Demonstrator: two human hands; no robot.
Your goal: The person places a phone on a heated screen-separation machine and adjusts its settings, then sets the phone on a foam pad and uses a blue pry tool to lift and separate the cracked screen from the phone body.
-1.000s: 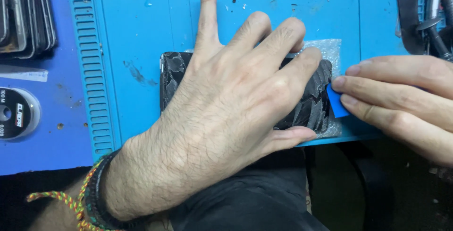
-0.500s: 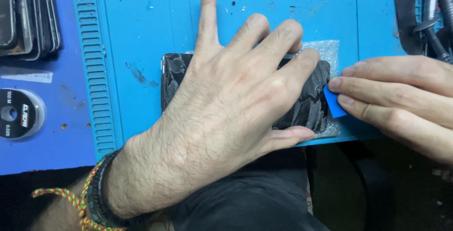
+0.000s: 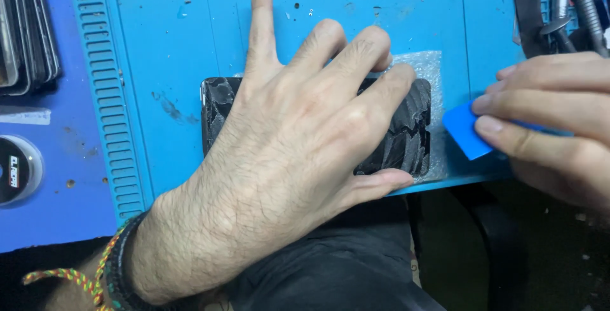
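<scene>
Pressing flat with fingers spread, the left hand (image 3: 286,158) steadies the dark patterned phone (image 3: 413,127) at the blue mat's (image 3: 165,63) near edge; a blue card (image 3: 467,130) is pinched by the right hand (image 3: 553,127)

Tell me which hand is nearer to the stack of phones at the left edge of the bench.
Left. The left hand lies flat on the dark patterned phone mid-mat, nearer the stack of phones at far left. The right hand, pinching a blue card, is at the opposite edge.
</scene>
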